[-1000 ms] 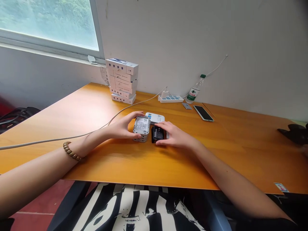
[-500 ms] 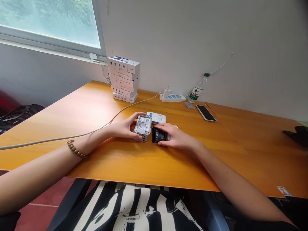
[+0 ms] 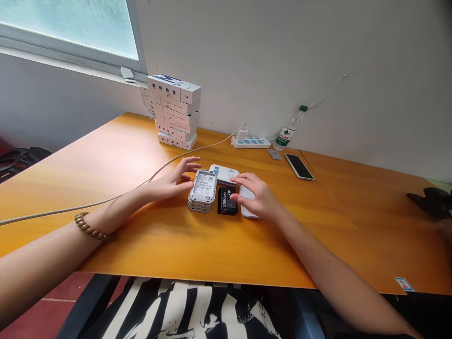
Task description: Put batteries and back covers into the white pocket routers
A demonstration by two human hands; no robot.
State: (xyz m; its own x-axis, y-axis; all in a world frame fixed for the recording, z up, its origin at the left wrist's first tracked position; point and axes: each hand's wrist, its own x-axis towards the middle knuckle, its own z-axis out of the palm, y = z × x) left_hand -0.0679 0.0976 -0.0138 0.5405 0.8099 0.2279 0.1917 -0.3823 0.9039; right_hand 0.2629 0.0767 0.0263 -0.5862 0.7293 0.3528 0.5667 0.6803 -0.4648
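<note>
A stack of white device bodies (image 3: 203,189), the top one showing its label in an uncovered battery bay, stands on the wooden table. My left hand (image 3: 173,182) is just left of it, fingers spread, with nothing in its grasp. Right of the stack lies a pile of black batteries (image 3: 227,201) marked 3000mAh. Over the gap between the batteries and some white covers (image 3: 250,213), my right hand (image 3: 257,195) hovers with thumb and fingers apart. It partly hides the covers. Behind the batteries lies a white device with a sticker (image 3: 225,174).
White boxes (image 3: 176,113) are stacked at the back left. A power strip (image 3: 250,142), a water bottle (image 3: 286,134), and a phone (image 3: 299,166) lie toward the wall. A pale cable (image 3: 116,198) crosses the left side of the table (image 3: 158,249).
My left hand has let go of the device stack and opened to its left. My right hand has come off the batteries, lifting slightly and spreading its fingers. The camera view has shifted a little.
</note>
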